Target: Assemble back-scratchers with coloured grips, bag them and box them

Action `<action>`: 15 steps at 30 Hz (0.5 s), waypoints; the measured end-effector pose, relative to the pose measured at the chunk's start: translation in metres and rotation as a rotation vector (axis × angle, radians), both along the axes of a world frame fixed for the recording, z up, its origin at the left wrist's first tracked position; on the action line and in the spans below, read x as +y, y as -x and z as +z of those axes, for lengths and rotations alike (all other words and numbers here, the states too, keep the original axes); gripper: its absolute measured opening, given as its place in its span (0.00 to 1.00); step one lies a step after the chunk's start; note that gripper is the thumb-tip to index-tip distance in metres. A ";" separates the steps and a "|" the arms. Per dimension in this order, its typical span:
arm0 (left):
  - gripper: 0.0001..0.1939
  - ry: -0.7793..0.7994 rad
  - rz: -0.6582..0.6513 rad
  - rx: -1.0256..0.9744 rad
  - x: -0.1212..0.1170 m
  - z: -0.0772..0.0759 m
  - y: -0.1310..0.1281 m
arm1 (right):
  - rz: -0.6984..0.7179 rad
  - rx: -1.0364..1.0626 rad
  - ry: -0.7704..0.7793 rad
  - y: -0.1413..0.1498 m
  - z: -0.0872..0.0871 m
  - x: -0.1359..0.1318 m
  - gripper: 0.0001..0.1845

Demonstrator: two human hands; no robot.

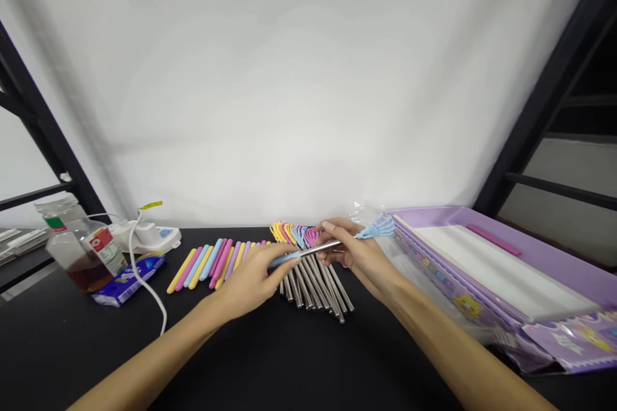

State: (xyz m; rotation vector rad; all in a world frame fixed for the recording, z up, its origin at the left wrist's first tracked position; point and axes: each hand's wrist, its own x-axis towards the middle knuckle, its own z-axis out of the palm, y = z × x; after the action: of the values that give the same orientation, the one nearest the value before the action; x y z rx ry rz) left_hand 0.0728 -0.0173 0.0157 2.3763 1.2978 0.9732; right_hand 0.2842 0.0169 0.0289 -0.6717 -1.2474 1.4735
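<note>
My left hand (245,279) is closed around a light blue handle (285,259). My right hand (364,253) grips the thin metal rod (319,248) of a back scratcher, whose blue claw-shaped head (378,227) points right. Rod and handle meet end to end between my hands; whether the rod sits inside the handle I cannot tell. Beneath them lies a bunch of metal scratcher rods (315,286) with yellow, pink and blue claw heads (292,233). Left of my left hand, several loose handles (205,264) in yellow, pink, blue and purple form a row.
At right stands a purple tray-like box (434,213) holding one magenta handle (494,239), with clear plastic wrap (424,276) along its side. On the left are a bottle of dark liquid (87,257), a blue packet (128,279), and a power strip (164,239) with a white cable (144,279).
</note>
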 end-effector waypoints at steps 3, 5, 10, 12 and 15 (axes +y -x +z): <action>0.15 -0.130 0.076 0.038 0.009 -0.007 0.015 | -0.241 0.136 0.145 -0.012 0.011 0.003 0.13; 0.15 -0.223 0.095 0.100 0.012 -0.009 0.023 | -0.317 0.112 0.168 -0.020 0.017 0.004 0.12; 0.14 -0.501 0.063 0.309 0.014 -0.010 0.031 | -0.294 -0.302 0.075 -0.032 0.018 0.006 0.18; 0.13 -0.602 0.032 0.330 0.013 -0.011 0.031 | -0.296 -0.346 0.073 -0.030 0.012 0.008 0.17; 0.13 -0.665 0.012 0.320 0.014 -0.015 0.030 | -0.374 -0.419 -0.036 -0.025 0.003 0.009 0.17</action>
State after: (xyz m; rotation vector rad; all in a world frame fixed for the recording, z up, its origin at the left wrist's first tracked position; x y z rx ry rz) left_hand 0.0432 -0.0033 0.0008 3.1345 1.2204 1.2110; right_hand 0.3091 0.0260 0.0318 -1.1630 -1.3650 1.0276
